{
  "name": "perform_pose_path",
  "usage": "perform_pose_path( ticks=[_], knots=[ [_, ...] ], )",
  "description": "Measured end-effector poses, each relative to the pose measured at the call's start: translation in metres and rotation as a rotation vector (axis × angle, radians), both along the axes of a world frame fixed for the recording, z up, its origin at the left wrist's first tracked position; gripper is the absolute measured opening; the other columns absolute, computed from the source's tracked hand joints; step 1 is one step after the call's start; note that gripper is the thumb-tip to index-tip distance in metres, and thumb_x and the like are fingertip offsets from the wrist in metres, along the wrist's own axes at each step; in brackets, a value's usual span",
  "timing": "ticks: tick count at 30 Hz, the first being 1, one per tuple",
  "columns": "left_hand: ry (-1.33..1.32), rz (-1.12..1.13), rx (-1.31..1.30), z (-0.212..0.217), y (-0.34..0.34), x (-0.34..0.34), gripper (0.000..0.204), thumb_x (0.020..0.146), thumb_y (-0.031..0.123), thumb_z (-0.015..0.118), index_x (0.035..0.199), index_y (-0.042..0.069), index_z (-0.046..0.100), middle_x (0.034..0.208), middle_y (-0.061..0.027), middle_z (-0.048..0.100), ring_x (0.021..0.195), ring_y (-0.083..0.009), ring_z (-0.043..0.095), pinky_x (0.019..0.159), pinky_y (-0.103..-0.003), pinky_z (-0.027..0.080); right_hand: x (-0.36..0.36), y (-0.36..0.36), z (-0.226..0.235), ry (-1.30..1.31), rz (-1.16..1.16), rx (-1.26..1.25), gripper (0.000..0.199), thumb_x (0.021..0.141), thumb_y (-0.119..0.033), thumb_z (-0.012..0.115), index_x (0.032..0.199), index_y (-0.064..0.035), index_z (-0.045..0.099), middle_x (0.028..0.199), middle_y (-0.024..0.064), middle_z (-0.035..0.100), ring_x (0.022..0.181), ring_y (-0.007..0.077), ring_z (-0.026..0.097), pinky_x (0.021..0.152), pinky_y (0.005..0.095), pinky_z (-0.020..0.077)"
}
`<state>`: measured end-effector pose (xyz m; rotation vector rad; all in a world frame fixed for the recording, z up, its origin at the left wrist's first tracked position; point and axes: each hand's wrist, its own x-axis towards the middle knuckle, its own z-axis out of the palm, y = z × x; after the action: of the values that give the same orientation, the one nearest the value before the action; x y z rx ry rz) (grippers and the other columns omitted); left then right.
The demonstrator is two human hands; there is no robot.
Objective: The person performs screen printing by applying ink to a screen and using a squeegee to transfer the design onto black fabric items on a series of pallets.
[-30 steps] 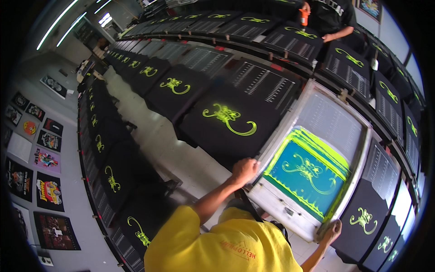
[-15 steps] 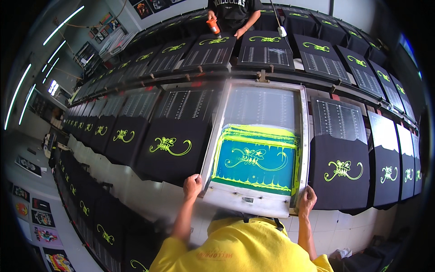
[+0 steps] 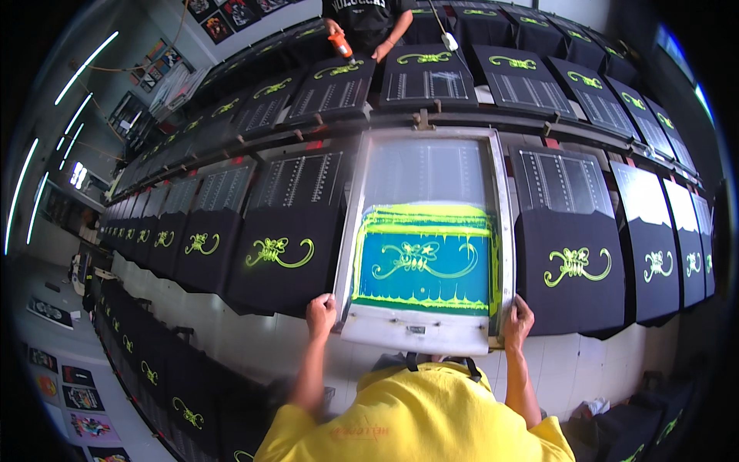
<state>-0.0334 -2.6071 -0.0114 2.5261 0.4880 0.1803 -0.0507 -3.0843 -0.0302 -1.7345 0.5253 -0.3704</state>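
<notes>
A silk-screen frame [image 3: 501,231] of pale metal lies in front of me over one of the boards. Its mesh shows a blue stencil [image 3: 369,269] with a curling insect-like design and bright yellow-green ink [image 3: 431,223] banked above and around it. My left hand [image 3: 321,314] is closed at the frame's near left corner. At the near right corner my right hand [image 3: 519,322] is closed, thumb and fingers pinched at the frame's edge. Black shirts with the same yellow-green print lie on either side, the left shirt [image 3: 281,269] and the right shirt [image 3: 573,285]. Whatever lies beneath the screen is largely hidden.
A metal rail [image 3: 308,127] runs behind the frame. Beyond it, another row of boards holds printed black shirts [image 3: 512,63]. A person there holds an orange heat gun [image 3: 339,45] over one print. A white plug [image 3: 449,41] hangs on a cable. Printed posters [image 3: 83,397] lie at lower left.
The view has turned slightly, so the scene sits further left and the frame looks straighter. Both hands remain closed at the frame's near corners. The co-worker still holds the heat gun over a print.
</notes>
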Motion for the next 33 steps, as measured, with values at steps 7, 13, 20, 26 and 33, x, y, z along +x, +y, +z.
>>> perform_pose_path(
  ticks=[7, 13, 20, 26, 33],
  knots=[
    [-0.080, 0.068, -0.089, 0.012, -0.005, -0.016, 0.023, 0.090, 0.024, 0.058, 0.090, 0.005, 0.071, 0.075, -0.0170, 0.067, 0.075, -0.0352, 0.066, 0.068, -0.041, 0.051, 0.002, 0.017, 0.029, -0.097, 0.046, -0.683, 0.034, 0.087, -0.004, 0.057, 0.121, -0.0005, 0.058, 0.117, 0.0162, 0.062, 0.107, 0.0329, 0.059, 0.093, 0.0384, 0.0464],
    [0.105, -0.187, -0.591, 0.052, -0.020, -0.088, 0.036, 0.096, 0.029, 0.055, 0.081, -0.001, 0.070, 0.065, -0.0082, 0.066, 0.054, -0.0120, 0.060, 0.053, -0.027, 0.046, -0.041, 0.086, 0.101, -0.112, 0.926, -0.919, 0.055, 0.074, -0.019, 0.073, 0.125, -0.0082, 0.057, 0.131, 0.0089, 0.055, 0.119, 0.0289, 0.050, 0.101, 0.0415, 0.0413],
    [0.608, -0.588, -1.108, 0.003, -0.084, -0.116, 0.039, 0.099, 0.036, 0.050, 0.100, 0.001, 0.067, 0.073, -0.0024, 0.062, 0.055, -0.0078, 0.054, 0.052, -0.022, 0.044, -0.034, 0.109, 0.104, -0.150, 1.106, -1.236, 0.054, 0.070, -0.013, 0.066, 0.124, -0.0101, 0.056, 0.132, 0.0066, 0.054, 0.119, 0.0262, 0.051, 0.095, 0.0399, 0.0440],
    [0.697, -0.490, -1.378, -0.021, -0.133, -0.097, 0.043, 0.100, 0.041, 0.044, 0.118, 0.004, 0.059, 0.081, -0.0014, 0.059, 0.059, -0.0068, 0.053, 0.052, -0.022, 0.043, -0.017, 0.142, 0.104, -0.117, 0.992, -1.290, 0.041, 0.070, -0.012, 0.065, 0.109, -0.0054, 0.054, 0.108, 0.0094, 0.057, 0.100, 0.0267, 0.054, 0.084, 0.0406, 0.0438],
    [0.716, -0.239, -1.636, -0.009, -0.146, -0.088, 0.040, 0.100, 0.043, 0.045, 0.102, 0.005, 0.059, 0.064, -0.0016, 0.054, 0.048, -0.0077, 0.048, 0.039, -0.024, 0.035, -0.008, 0.147, 0.103, -0.168, 0.891, -1.275, 0.032, 0.072, -0.015, 0.067, 0.100, -0.0084, 0.056, 0.098, 0.0061, 0.058, 0.096, 0.0237, 0.055, 0.083, 0.0375, 0.0433]
  ],
)
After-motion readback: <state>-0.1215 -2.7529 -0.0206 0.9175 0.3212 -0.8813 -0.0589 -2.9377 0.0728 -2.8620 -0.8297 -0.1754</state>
